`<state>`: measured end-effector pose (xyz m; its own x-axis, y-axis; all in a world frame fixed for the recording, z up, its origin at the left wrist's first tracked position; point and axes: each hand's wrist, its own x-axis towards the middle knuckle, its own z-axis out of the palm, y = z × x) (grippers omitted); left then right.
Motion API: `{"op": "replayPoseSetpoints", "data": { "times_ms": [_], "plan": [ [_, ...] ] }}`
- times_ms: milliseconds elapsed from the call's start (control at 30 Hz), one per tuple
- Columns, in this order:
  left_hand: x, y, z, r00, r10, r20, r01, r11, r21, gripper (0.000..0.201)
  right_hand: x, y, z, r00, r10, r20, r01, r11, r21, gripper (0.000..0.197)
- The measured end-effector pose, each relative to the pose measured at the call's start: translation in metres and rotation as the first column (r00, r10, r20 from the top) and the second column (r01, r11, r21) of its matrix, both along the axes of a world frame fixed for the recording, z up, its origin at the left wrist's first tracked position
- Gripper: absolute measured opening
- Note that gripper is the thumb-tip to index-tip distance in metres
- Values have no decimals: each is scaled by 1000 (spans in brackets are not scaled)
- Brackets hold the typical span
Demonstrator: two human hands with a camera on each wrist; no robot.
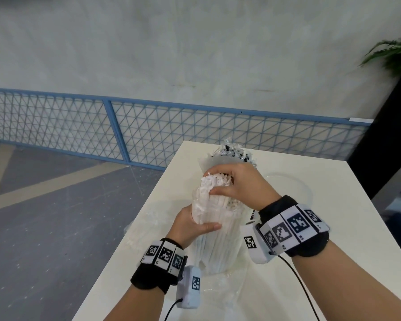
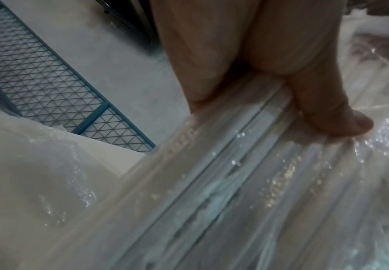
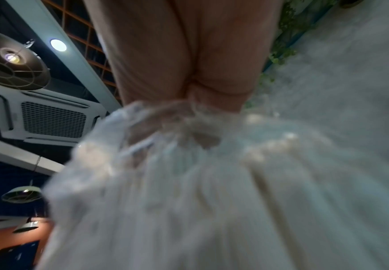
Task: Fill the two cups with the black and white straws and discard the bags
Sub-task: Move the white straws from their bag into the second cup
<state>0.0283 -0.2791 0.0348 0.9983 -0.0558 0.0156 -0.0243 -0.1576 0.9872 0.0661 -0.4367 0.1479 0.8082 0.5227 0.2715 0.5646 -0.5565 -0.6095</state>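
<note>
A thick bundle of white wrapped straws (image 1: 218, 237) stands upright near the front of the white table (image 1: 310, 251), apparently in a clear cup whose outline I cannot make out. My left hand (image 1: 195, 224) grips the bundle's middle, thumb across the front; its thumb (image 2: 336, 117) presses on the wrapped straws (image 2: 235, 182). My right hand (image 1: 236, 184) clutches the frayed straw tops (image 1: 214, 181), seen blurred in the right wrist view as white wrappers (image 3: 189, 164). Behind stands a second cup (image 1: 225, 162) with black straws (image 1: 236, 152).
A clear plastic bag (image 1: 222, 290) lies crumpled on the table under the bundle. Another clear, faint item (image 1: 292, 181) lies at the right. The table's left edge drops to grey floor; a blue mesh fence (image 1: 148, 135) runs behind. A plant (image 1: 394, 56) stands far right.
</note>
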Motion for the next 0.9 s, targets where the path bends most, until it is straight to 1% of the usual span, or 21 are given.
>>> {"op": "replayPoseSetpoints", "data": {
  "times_ms": [67,133,167,233,333,400,467,533,600,667,733,800,900],
  "plan": [
    [1,1,0,1000,13,-3,-13,999,-30,38,-5,2,-9,997,-83,-10,83,982,169,39],
    [2,1,-1,999,32,1,-32,998,-62,38,-13,5,-25,984,-173,-49,179,937,300,51],
    [2,1,-1,999,35,4,-34,997,-67,41,-17,8,-35,976,-208,-61,217,916,337,57],
    [2,0,-3,1000,26,9,-25,997,-67,46,-25,13,-50,957,-284,-53,283,885,371,64],
    [0,-1,-3,1000,21,8,-20,996,-90,44,-30,15,-57,927,-374,-39,355,836,419,64],
    [0,-1,-4,1000,18,12,-17,995,-95,45,-30,14,-58,921,-385,-50,372,837,401,63],
    [-2,0,-4,1000,11,14,-9,994,-107,47,-28,12,-58,924,-378,-56,374,864,338,65],
    [-3,0,-2,1000,-3,19,5,994,-111,46,-25,9,-55,936,-349,-47,349,904,245,66],
    [-5,-1,0,999,-31,31,34,995,-99,46,-21,5,-50,955,-288,-70,296,939,175,61],
    [-4,-2,4,998,-52,38,56,994,-92,47,-19,4,-46,965,-226,-135,249,951,185,54],
    [-3,-5,9,999,-34,42,40,989,-140,45,-19,5,-47,972,-195,-134,217,959,181,53],
    [0,-7,13,999,-6,52,16,981,-194,43,-20,10,-52,975,-201,-96,216,959,181,49],
    [1,-10,15,998,-5,66,18,980,-200,40,-18,18,-58,963,-247,-105,268,915,303,43]
  ]
}}
